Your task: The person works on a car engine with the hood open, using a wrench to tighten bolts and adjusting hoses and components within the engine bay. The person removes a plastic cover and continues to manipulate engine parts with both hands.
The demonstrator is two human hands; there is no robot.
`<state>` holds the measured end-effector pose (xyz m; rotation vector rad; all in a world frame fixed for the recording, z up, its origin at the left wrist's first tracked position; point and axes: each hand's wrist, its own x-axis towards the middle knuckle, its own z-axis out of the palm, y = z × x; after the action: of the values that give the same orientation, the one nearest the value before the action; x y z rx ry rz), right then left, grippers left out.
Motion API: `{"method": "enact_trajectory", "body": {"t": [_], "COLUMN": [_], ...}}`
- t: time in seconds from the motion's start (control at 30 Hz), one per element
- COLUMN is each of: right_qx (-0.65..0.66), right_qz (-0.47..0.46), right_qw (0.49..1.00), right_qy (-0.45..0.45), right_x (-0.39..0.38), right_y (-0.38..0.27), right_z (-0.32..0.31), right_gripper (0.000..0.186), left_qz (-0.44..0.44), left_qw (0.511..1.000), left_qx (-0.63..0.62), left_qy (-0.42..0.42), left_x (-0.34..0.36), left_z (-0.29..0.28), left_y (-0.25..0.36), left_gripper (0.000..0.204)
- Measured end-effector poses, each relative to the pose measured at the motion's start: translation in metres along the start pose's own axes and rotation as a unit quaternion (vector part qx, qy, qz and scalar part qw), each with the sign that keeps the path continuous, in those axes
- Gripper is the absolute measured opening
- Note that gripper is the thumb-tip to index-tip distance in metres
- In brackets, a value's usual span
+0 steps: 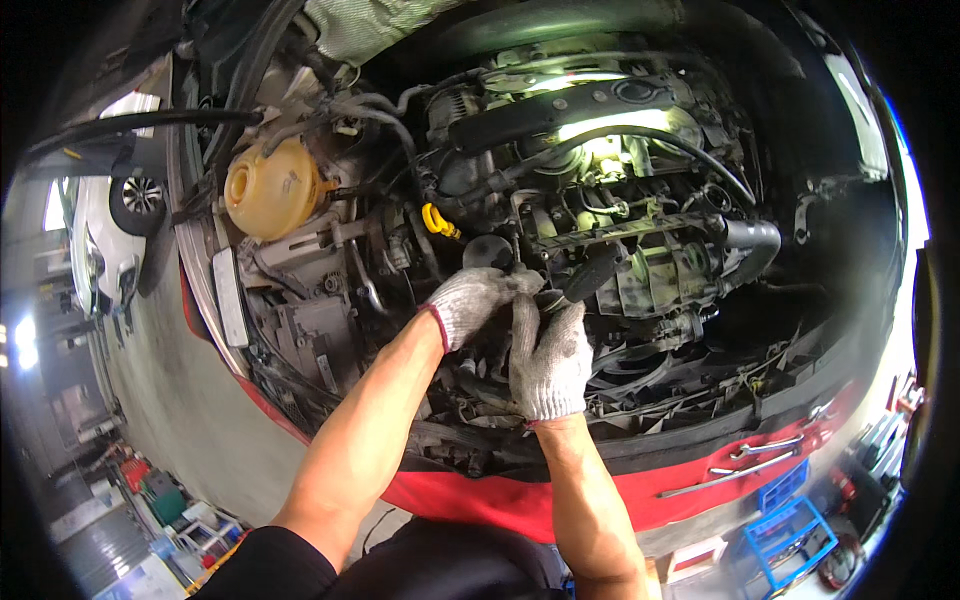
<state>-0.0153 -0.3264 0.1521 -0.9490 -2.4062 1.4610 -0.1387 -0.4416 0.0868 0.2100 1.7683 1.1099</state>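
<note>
Both my hands wear grey-white knit gloves and meet over the middle of an open engine bay. My left hand (470, 303) reaches in from the left, its fingers closed at the foot of a thin upright metal rod (516, 232); what they grip is hidden. Close beside it, my right hand (553, 360) is bent with its fingertips up against the left one's. A dark, rounded elongated piece (595, 272) slants up from its fingers, with a bit of bright metal at its lower end; its kind is unclear. A round black cap (487, 252) lies just beyond my left hand.
A yellow dipstick handle (437, 221) sticks up left of the engine (640, 240). Farther left is a yellowed coolant tank (272, 190). Wrenches (768, 447) lie on the red front edge (470, 503). A blue frame (790, 540) stands at lower right, a white car (105, 240) at left.
</note>
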Motion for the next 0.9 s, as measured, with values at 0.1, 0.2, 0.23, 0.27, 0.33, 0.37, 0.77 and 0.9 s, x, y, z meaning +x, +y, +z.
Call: {"method": "enact_trajectory", "body": {"t": [0.1, 0.2, 0.23, 0.27, 0.33, 0.37, 0.77, 0.9], "right_qx": [-0.010, 0.008, -0.006, -0.019, -0.046, -0.072, -0.136, -0.121], "right_qz": [0.046, 0.087, 0.069, 0.056, 0.023, 0.028, -0.031, 0.082], "right_qw": [0.999, 0.996, 0.997, 0.998, 0.998, 0.996, 0.990, 0.989], "right_qy": [0.003, -0.031, -0.029, -0.029, -0.032, -0.038, -0.003, 0.025], "right_x": [0.002, 0.002, 0.002, 0.002, 0.002, 0.002, -0.002, -0.005], "right_y": [-0.002, 0.003, 0.003, 0.002, -0.002, -0.002, 0.005, 0.006], "right_z": [-0.001, -0.006, -0.005, -0.003, -0.003, -0.002, 0.009, 0.013], "right_gripper": [0.038, 0.038, 0.037, 0.037, 0.037, 0.039, 0.033, 0.052], "left_qz": [-0.013, -0.040, 0.054, 0.067, 0.006, -0.062, -0.070, 0.000], "left_qw": [0.937, 0.854, 0.955, 0.979, 0.993, 0.989, 0.982, 0.924], "left_qx": [-0.345, -0.515, -0.291, -0.183, -0.104, -0.133, -0.173, -0.380], "left_qy": [-0.051, -0.060, 0.023, 0.051, 0.059, 0.033, 0.010, 0.049], "left_x": [-0.008, -0.007, -0.009, -0.006, 0.004, 0.007, 0.014, -0.001], "left_z": [0.008, 0.020, 0.021, 0.020, 0.018, 0.017, 0.023, 0.024], "left_y": [-0.011, -0.014, -0.008, -0.006, -0.002, -0.002, 0.002, -0.005], "left_gripper": [0.029, 0.030, 0.031, 0.032, 0.032, 0.032, 0.030, 0.024]}}
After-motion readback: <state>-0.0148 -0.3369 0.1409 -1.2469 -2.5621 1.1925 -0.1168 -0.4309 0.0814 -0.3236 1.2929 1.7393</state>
